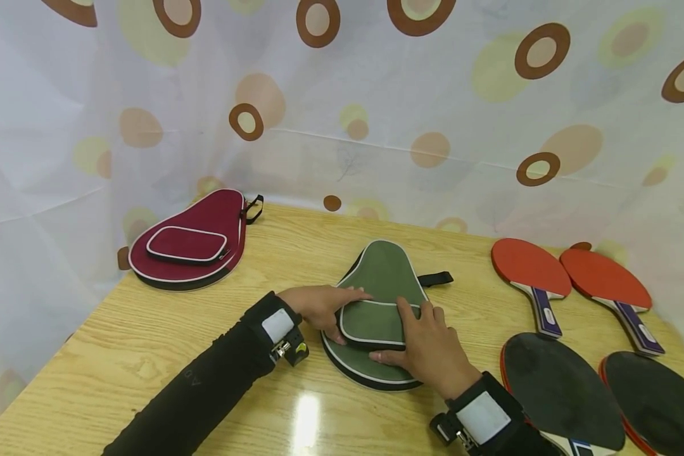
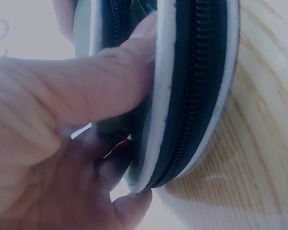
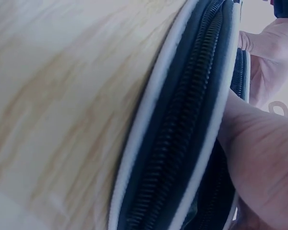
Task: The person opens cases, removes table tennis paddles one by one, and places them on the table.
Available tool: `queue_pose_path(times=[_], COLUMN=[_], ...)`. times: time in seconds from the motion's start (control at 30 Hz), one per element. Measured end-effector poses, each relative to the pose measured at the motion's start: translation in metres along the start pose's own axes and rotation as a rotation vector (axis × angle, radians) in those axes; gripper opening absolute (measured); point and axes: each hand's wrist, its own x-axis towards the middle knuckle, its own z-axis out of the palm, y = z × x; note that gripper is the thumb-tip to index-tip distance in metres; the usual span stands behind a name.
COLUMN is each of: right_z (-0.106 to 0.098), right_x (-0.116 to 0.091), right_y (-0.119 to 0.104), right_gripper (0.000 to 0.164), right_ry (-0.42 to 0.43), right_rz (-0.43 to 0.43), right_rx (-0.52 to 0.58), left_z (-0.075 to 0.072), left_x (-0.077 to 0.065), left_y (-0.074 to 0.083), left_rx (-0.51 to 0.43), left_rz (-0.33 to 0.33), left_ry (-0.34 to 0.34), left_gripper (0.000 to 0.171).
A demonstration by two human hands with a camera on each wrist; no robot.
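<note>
A green table tennis paddle case [image 1: 384, 269] with white piping lies flat on the table, its narrow end pointing away. My left hand [image 1: 318, 307] grips the left end of its front pocket [image 1: 372, 324], thumb near the lower edge and index finger along the top. On the right side, my right hand [image 1: 436, 348] holds the pocket's other end, thumb below and fingers over it. In the left wrist view, the thumb [image 2: 105, 79] presses beside the rim. The dark zipper [image 3: 175, 134] along the case's edge appears closed in the right wrist view.
A dark red paddle case [image 1: 219, 212] lies at the back left. To the right are two paddles with red faces up [image 1: 530, 263] and two with black faces up [image 1: 558, 386]. A black strap [image 1: 436, 278] sticks out from the green case. A patterned sheet [image 1: 342, 107] hangs behind the table.
</note>
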Motion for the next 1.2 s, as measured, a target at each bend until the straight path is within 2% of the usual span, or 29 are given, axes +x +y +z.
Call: queue_pose_path(times=[0.1,0.17,0.3,0.4,0.5,0.6,0.73,0.9,1.03,1.2], right_z=[0.001,0.002,0.004,0.003,-0.001,-0.005,-0.010,-0.017,-0.022,-0.025], right_x=[0.000,0.000,-0.004,-0.008,-0.011,-0.011,-0.009,-0.009,-0.009,-0.010], right_y=[0.001,0.001,0.003,0.007,0.014,0.019,0.023,0.022,0.019,0.019], right_gripper=[0.103,0.104,0.107,0.109,0.109,0.106,0.105,0.113,0.120,0.121], right_ry=[-0.011,-0.021,-0.072,-0.120,-0.142,-0.149,-0.164,-0.159,-0.120,-0.091], right_rz=[0.010,0.013,0.032,0.053,0.052,0.034,0.010,0.028,0.035,0.037], right_rx=[0.010,0.023,0.091,0.164,0.214,0.250,0.295,0.342,0.349,0.329], left_z=[0.002,0.006,0.022,0.037,0.050,0.060,0.069,0.070,0.063,0.046], left_x=[0.000,-0.002,-0.017,-0.027,-0.025,-0.017,-0.006,0.003,0.004,0.000], left_y=[0.001,0.007,0.034,0.059,0.074,0.081,0.083,0.080,0.067,0.045], left_rx=[-0.004,0.052,0.186,0.201,0.200,0.230,0.266,0.268,0.224,0.134], left_rz=[0.008,-0.002,-0.076,-0.071,-0.019,-0.024,-0.064,-0.087,-0.102,-0.089], left_ry=[0.009,0.037,0.068,0.045,0.063,0.141,0.245,0.306,0.327,0.345], left_gripper=[0.093,0.092,0.083,0.085,0.096,0.107,0.115,0.113,0.110,0.109])
